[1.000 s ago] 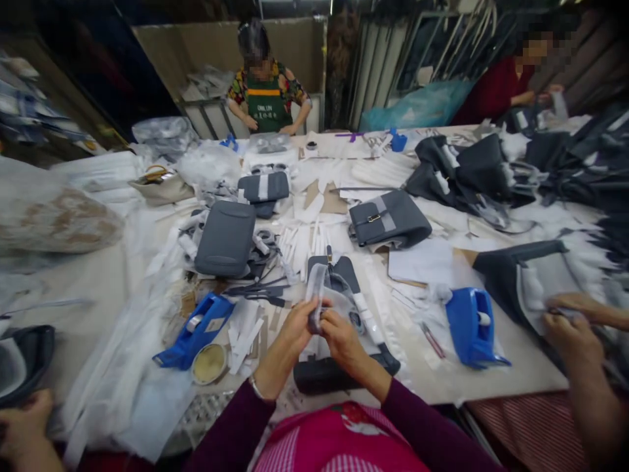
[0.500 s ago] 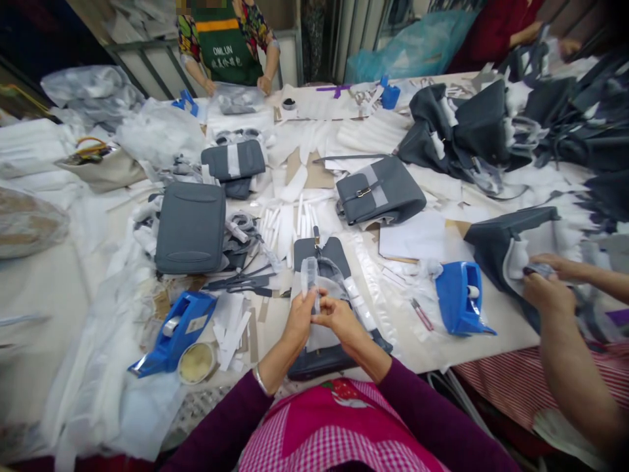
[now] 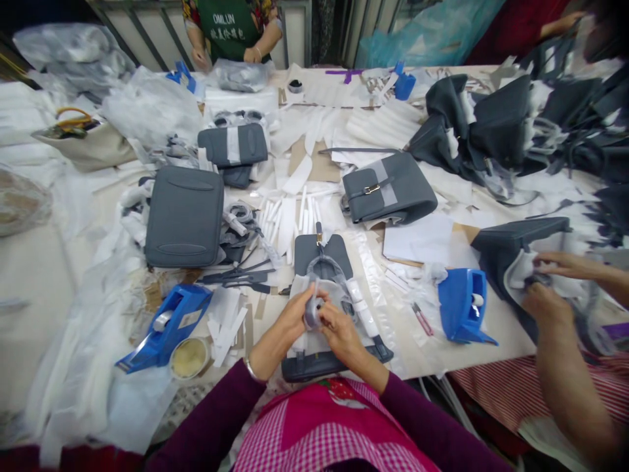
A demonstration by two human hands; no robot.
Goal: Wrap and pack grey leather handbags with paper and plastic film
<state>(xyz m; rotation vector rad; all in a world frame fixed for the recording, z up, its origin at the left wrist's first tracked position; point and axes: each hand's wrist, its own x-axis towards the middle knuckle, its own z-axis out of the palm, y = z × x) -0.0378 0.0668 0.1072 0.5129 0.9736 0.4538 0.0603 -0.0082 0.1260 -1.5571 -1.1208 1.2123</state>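
My left hand (image 3: 291, 319) and my right hand (image 3: 338, 327) meet over a dark grey handbag (image 3: 322, 255) lying flat at the table's near edge. Both pinch a bag strap wrapped in clear plastic (image 3: 313, 311), which curves up to the bag's top. White wrapping paper lies over the bag under my hands. A blue tape dispenser (image 3: 167, 323) stands to the left of my hands, with a round tin (image 3: 188, 358) beside it. A second blue tape dispenser (image 3: 462, 305) stands to the right.
Grey bags (image 3: 184, 215) (image 3: 388, 193), white paper strips (image 3: 287, 219) and plastic sheets cover the table. A co-worker's hands (image 3: 545, 288) at the right handle a dark bag (image 3: 515, 246). Another person in a green apron (image 3: 230, 26) stands at the far edge. A heap of dark bags (image 3: 491, 124) lies far right.
My hands have lowered the plastic-wrapped strap from upright toward the bag and closed tighter on it. The view has tilted further down over the table.
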